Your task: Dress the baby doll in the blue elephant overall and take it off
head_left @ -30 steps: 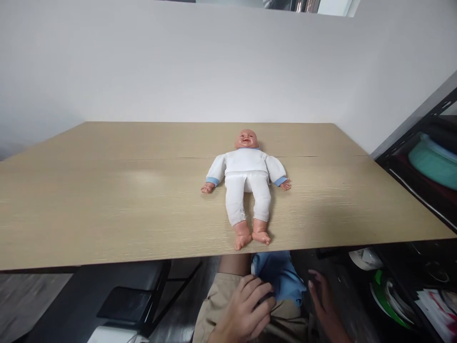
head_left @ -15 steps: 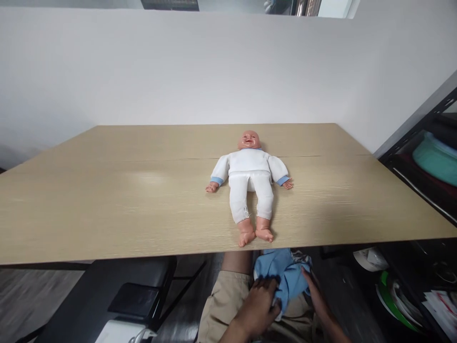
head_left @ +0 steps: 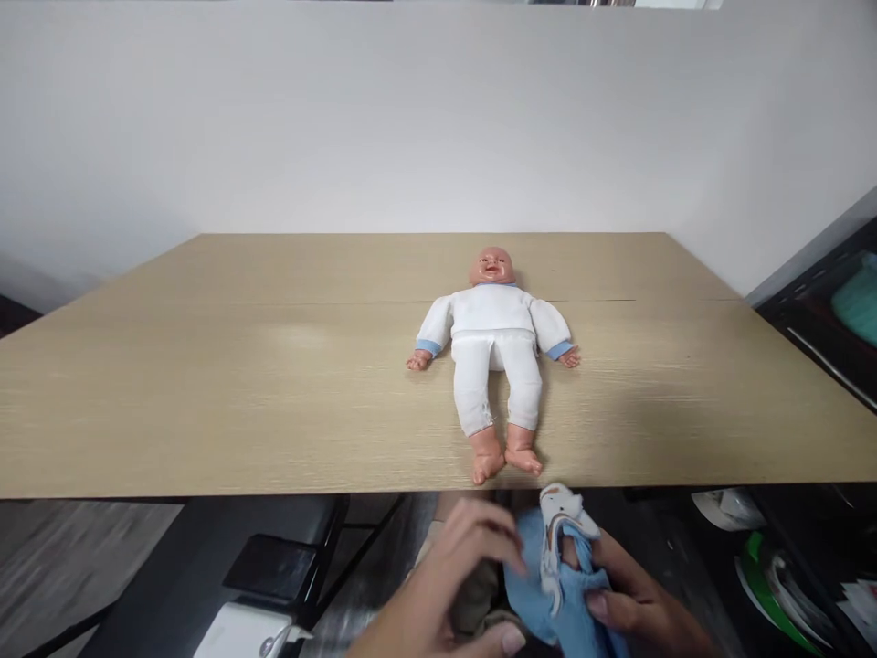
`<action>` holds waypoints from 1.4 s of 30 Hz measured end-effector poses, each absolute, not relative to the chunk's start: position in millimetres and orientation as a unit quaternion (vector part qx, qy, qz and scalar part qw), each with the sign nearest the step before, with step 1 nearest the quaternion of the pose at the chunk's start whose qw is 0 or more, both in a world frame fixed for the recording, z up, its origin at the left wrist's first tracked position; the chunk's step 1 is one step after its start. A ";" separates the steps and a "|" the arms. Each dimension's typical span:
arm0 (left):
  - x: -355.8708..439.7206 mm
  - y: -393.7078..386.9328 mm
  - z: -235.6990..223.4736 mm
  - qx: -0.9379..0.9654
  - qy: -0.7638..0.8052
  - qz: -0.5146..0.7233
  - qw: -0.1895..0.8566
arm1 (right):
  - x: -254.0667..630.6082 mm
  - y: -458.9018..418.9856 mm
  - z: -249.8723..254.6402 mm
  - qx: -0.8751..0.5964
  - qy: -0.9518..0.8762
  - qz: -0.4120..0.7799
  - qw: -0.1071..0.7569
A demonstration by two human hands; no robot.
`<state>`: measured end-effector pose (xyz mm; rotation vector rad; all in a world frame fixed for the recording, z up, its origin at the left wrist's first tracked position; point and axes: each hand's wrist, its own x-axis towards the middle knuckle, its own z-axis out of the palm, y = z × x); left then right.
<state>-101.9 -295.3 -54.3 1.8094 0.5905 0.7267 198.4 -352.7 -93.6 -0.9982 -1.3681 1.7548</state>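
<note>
In my lap, below the table's front edge, is a bunched light-blue piece of baby clothing with a white animal-shaped appliqué on it. My right hand grips its right side, thumb in front and some fingers tucked into the folds. Just left of the cloth, my left hand is raised with its fingers apart and nothing in it. A baby doll in a white top and trousers with blue cuffs lies face up on the wooden table, arms spread, its bare feet at the front edge.
On the left, a black chair holds a dark phone-like object and a white box with a cable. A black shelf stands at the right. Green-rimmed round items sit low on the right.
My left hand has come off the clothing and risen to its left. My right hand has turned the clothing, bringing the white appliqué into view. The camera has shifted slightly.
</note>
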 end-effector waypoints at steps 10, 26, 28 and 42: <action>-87.9 -162.8 25.9 0.654 0.045 0.216 0.724 | 163.8 -228.0 65.1 -0.064 -0.732 0.555 0.390; -91.0 -65.6 116.2 0.811 0.135 0.258 0.508 | 212.0 -82.3 110.1 -0.210 -0.815 0.498 0.210; -90.5 -54.3 116.9 0.824 0.143 0.236 0.495 | 210.8 -76.3 104.3 -0.216 -0.779 0.523 0.270; -86.6 -22.1 103.1 0.819 0.190 0.267 0.472 | 181.8 -40.5 55.9 -0.234 -0.827 0.481 0.176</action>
